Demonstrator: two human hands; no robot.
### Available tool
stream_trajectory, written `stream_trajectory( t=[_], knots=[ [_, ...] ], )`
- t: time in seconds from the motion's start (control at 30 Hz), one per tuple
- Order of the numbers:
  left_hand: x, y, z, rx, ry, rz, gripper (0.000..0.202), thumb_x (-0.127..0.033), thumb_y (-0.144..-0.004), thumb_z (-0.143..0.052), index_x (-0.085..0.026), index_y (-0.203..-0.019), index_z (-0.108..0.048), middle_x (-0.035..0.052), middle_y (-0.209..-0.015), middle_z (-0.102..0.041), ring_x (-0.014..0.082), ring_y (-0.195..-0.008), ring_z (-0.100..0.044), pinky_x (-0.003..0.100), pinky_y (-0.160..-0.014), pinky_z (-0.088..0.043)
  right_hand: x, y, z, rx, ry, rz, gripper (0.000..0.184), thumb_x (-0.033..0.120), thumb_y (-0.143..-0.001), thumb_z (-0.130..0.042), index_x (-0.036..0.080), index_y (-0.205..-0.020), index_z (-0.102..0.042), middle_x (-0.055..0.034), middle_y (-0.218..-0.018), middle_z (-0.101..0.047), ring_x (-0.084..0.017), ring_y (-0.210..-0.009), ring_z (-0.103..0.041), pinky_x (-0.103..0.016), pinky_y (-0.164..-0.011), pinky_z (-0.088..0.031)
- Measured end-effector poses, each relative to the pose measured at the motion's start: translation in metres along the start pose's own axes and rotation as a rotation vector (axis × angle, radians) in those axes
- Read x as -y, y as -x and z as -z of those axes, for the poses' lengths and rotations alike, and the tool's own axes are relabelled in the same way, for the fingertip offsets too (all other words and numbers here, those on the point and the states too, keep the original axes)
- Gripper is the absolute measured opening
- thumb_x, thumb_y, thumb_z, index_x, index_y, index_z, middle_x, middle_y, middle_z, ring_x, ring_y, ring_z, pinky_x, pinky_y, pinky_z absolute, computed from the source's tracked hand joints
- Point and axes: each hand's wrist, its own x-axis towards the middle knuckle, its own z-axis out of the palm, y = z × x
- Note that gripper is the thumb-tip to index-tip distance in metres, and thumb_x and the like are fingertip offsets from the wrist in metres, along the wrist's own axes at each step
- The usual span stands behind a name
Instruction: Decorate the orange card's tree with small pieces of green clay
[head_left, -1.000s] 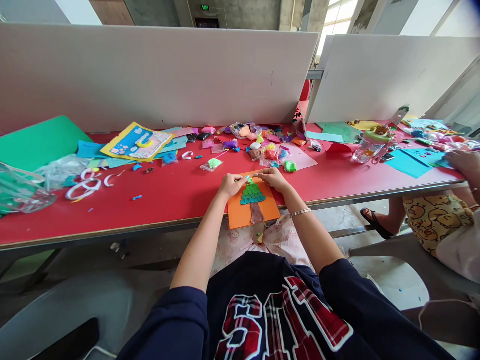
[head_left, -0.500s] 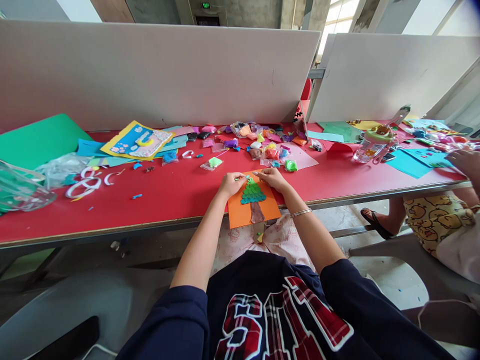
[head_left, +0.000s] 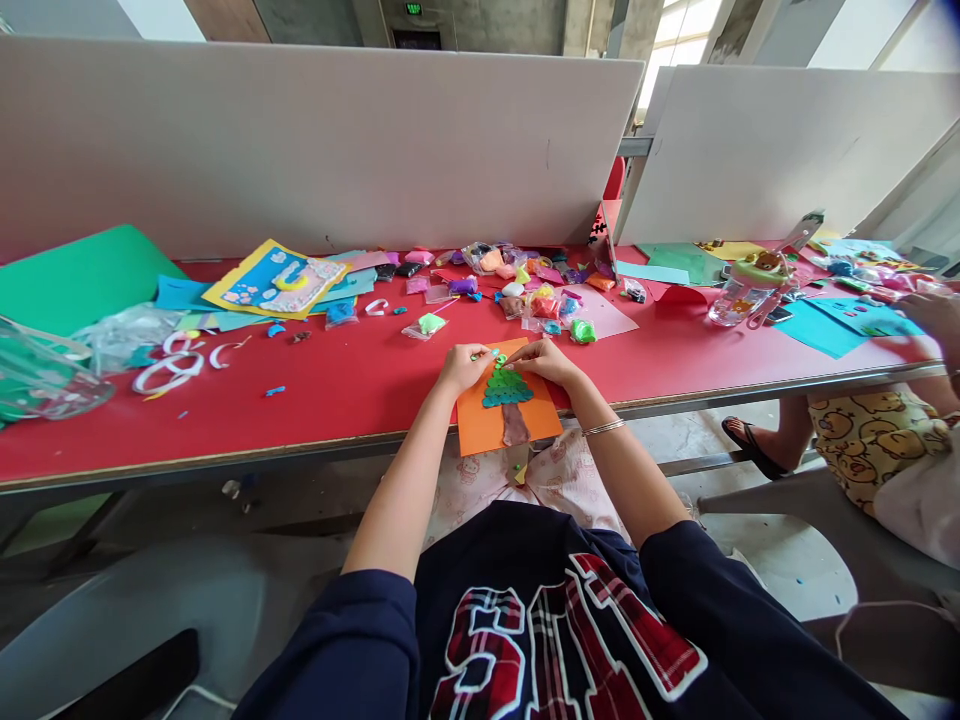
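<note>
Orange card (head_left: 477, 430) with green clay tree (head_left: 508, 388) | overhanging red table's (head_left: 360, 380) near edge | my left hand (head_left: 465, 368), right hand (head_left: 549, 360) at treetop | whether either pinches anything, I cannot tell

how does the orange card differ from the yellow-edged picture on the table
Design: the orange card shows a green tree with a brown trunk; the yellow-edged picture has a yellow curved shape on blue.
Place: the orange card juts past the table's near edge; the yellow-edged picture lies farther back, on other papers.
Handling: the left hand and right hand are at the orange card, not the yellow-edged picture.
Both are colourful, decorated pieces.
</note>
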Motion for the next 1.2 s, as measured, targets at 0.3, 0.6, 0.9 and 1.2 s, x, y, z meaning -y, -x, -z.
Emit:
stream_trajectory(
  t=[0.3,0.6,0.9,1.2],
  knots=[
    [-0.001,0.001,0.001,0.005,-0.021,0.002,0.028,-0.039,-0.074,-0.059,-0.015,-0.073,-0.074,0.0076,-0.079,-0.074,0.0194,-0.074,-0.063,0.026,-0.065,-0.042,0.000,0.002,0.000,0.063,0.075,0.026,0.027,0.029,-0.069,-0.067,0.012,-0.087,-0.079,-0.0040,-0.075,-0.070,-0.010,-0.061,-0.047,-0.024,-0.059,-0.037],
    [-0.006,0.004,0.004,0.028,0.037,-0.009,0.029,-0.035,-0.065,-0.060,-0.013,-0.076,-0.075,0.0045,-0.066,-0.068,0.0143,-0.060,-0.053,0.025,-0.058,-0.037,0.007,0.004,-0.001,-0.050,-0.019,-0.071,0.024,0.029,-0.068,-0.062,0.009,-0.076,-0.075,-0.0068,-0.078,-0.071,-0.014,-0.067,-0.055,-0.025,-0.063,-0.042],
    [-0.012,0.012,0.010,0.103,0.074,-0.018,0.032,-0.022,-0.058,-0.047,-0.012,-0.067,-0.076,-0.0012,-0.044,-0.053,0.0088,-0.044,-0.033,0.024,-0.048,-0.024,0.009,0.006,-0.002,-0.072,-0.056,-0.052,0.021,0.028,-0.068,-0.061,0.011,-0.072,-0.074,-0.0064,-0.079,-0.071,-0.014,-0.069,-0.056,-0.025,-0.065,-0.043],
    [-0.016,0.014,0.010,0.100,0.051,-0.003,0.034,-0.022,-0.059,-0.047,-0.012,-0.071,-0.078,-0.0003,-0.046,-0.057,0.0090,-0.044,-0.034,0.024,-0.048,-0.025,0.005,0.003,-0.002,-0.070,-0.047,-0.033,0.022,0.029,-0.068,-0.061,0.011,-0.074,-0.074,-0.0065,-0.078,-0.071,-0.015,-0.069,-0.056,-0.025,-0.064,-0.042]
  ],
)
